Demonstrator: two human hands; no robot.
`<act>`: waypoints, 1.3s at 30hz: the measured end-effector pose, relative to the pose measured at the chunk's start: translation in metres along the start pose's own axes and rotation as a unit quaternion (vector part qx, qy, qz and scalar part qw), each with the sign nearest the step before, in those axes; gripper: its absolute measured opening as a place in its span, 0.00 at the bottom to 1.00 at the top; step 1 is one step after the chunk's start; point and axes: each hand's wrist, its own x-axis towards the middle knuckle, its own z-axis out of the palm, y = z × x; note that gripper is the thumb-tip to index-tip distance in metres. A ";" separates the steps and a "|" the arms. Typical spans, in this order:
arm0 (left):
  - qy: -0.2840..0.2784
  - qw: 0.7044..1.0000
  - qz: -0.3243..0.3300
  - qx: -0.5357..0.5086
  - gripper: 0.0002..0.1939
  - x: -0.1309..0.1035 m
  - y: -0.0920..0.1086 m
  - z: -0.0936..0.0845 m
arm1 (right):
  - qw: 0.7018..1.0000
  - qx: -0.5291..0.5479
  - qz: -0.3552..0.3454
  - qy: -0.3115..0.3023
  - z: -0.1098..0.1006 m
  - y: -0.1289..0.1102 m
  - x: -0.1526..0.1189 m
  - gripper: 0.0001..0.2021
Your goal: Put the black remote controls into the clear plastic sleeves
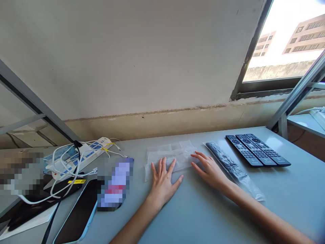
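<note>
Clear plastic bags lie flat in a loose stack on the grey table. My left hand rests with fingers spread, its fingertips on the near part of the bags. My right hand is open at the bags' right edge, fingers pointing left and holding nothing. Beside my right hand, a dark remote in a clear bag lies slanted, its loose plastic end passing beyond my forearm. Farther right, three black remotes lie side by side, buttons up.
At the left are a white power strip with tangled white cables, a dark phone with a light blue edge, and a blurred-out phone. A wall borders the table's back; metal posts stand at both sides.
</note>
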 end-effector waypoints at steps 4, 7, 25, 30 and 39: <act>0.019 0.999 0.034 -0.006 0.29 0.000 -0.006 0.007 | 0.999 0.052 -0.010 0.008 0.005 0.006 -0.004 0.20; 0.026 0.997 0.073 -0.009 0.26 0.000 -0.009 0.008 | 0.996 0.085 -0.018 0.012 0.006 0.006 -0.005 0.20; 0.313 0.931 0.175 0.062 0.19 0.009 -0.026 -0.007 | 0.981 0.103 -0.023 0.165 -0.004 -0.002 -0.001 0.12; 0.325 0.925 0.190 0.046 0.20 0.009 -0.026 -0.004 | 0.982 0.104 0.007 0.159 -0.005 -0.001 -0.002 0.12; 0.150 0.982 0.117 0.011 0.12 0.004 -0.016 -0.007 | 0.984 0.075 0.125 0.099 -0.006 -0.004 -0.005 0.10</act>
